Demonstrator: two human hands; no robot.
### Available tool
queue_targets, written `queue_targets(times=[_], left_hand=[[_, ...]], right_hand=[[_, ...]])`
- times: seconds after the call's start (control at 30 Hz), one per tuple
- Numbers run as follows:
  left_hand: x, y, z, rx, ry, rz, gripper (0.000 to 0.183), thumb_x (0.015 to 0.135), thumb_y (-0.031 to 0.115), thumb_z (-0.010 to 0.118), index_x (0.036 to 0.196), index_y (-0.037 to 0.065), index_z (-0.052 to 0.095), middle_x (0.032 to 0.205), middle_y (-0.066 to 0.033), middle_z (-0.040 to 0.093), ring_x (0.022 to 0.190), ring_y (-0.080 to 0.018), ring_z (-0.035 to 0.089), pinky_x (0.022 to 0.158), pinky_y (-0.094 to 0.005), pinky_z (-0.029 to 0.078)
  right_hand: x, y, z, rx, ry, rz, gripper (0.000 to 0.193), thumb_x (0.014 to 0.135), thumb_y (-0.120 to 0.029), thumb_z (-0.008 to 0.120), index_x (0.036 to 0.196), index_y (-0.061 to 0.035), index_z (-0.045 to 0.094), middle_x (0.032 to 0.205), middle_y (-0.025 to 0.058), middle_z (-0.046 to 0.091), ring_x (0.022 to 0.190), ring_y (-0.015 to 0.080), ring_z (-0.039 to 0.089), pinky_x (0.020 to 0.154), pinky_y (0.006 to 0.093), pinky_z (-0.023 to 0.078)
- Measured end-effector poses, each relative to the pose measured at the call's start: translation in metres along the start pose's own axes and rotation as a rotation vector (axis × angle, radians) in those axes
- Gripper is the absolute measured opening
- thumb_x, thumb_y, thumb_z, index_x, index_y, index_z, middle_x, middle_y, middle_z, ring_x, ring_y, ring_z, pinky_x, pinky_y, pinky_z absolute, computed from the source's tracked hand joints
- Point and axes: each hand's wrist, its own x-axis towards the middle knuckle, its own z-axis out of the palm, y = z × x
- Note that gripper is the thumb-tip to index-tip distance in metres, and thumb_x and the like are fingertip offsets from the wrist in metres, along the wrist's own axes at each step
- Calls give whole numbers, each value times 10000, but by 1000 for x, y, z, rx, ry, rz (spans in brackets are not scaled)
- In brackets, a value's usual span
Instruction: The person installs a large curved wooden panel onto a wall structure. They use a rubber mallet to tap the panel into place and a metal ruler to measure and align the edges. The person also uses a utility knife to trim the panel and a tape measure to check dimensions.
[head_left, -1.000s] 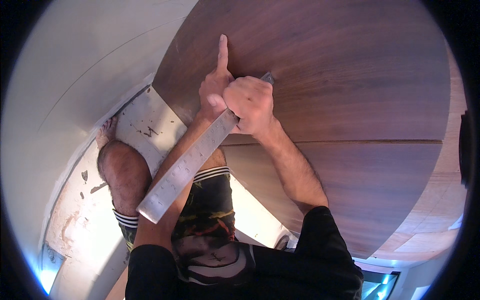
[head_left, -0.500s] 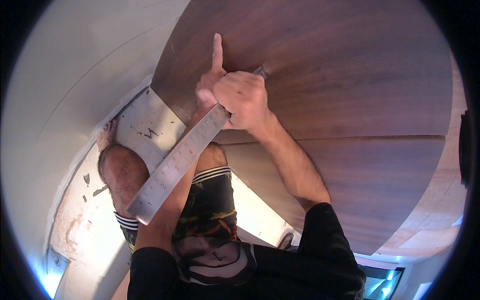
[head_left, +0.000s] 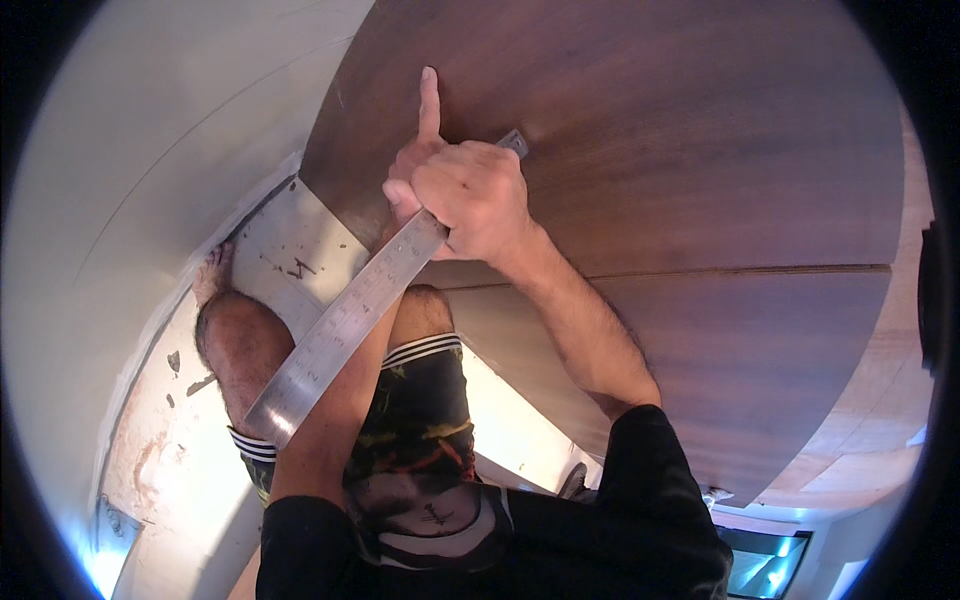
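A long steel ruler (head_left: 340, 330) runs diagonally from lower left up to a tip (head_left: 514, 141) that pokes out beyond my fists. My right hand (head_left: 478, 198) is closed around the ruler's upper part and holds it against a large dark brown wooden panel (head_left: 680, 150). My left hand (head_left: 412, 165) lies just left of it, index finger stretched straight up and pressed on the panel, the other fingers curled by the ruler. Whether the left hand grips the ruler is hidden.
A pale curved wall (head_left: 150, 150) stands to the left. Below lies a light, stained floor (head_left: 180, 470) with a white board (head_left: 285, 255) at the panel's foot. My bare knee (head_left: 235, 345) and patterned shorts (head_left: 420, 420) are under the ruler. A seam (head_left: 740, 270) crosses the panel.
Both hands and the ruler have slid slightly up and left along the panel; the grip has stayed the same.
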Motion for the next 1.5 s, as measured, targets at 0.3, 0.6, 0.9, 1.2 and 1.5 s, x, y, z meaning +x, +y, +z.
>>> queue_targets(times=[0.3, 0.6, 0.9, 1.2, 1.5], left_hand=[[1, 28, -4, -94, 42, -185, 627, 1038, 363, 445, 1556, 11, 418, 596, 10, 547, 518, -176, 565, 1017, -388, 560], [-8, 47, 9, 469, 59, -70, 699, 1019, 401, 513, 1588, 27, 354, 616, 0, 566, 555, -188, 594, 920, -402, 563], [19, 68, -10, 450, -59, -517, 1313, 732, 579, 894, 1693, 168, 100, 759, -60, 716, 702, -242, 716, 754, -447, 587], [41, 109, 11, 263, 46, -509, 1413, 721, 514, 938, 1623, -97, 38, 754, -70, 730, 796, -284, 731, 791, -456, 595], [36, 79, 5, 87, 134, -396, 1088, 822, 354, 905, 1571, -121, 276, 1137, -172, 727, 1090, -296, 686, 718, -327, 640]], right_hand=[[-2, -6, 3, -23, -64, 29, 353, 839, -271, 797, 632, -106, 564, 561, 59, 547, 514, 246, 609, 509, 389, 518], [-7, -13, -1, -16, -79, 46, 364, 845, -240, 790, 617, -102, 541, 552, 60, 523, 512, 253, 602, 493, 389, 493], [-24, -68, -12, 439, -221, 510, 189, 878, -117, 732, 795, -22, 592, 634, 65, 523, 547, 186, 537, 532, 333, 429], [-103, -136, -64, 574, -88, 1210, 289, 1063, -305, 633, 1111, -20, 627, 846, 62, 673, 728, 130, 588, 675, 349, 517], [-105, -173, -45, 668, 91, 984, 288, 1049, -319, 659, 1079, -37, 605, 848, 107, 662, 789, 220, 658, 726, 380, 524]])
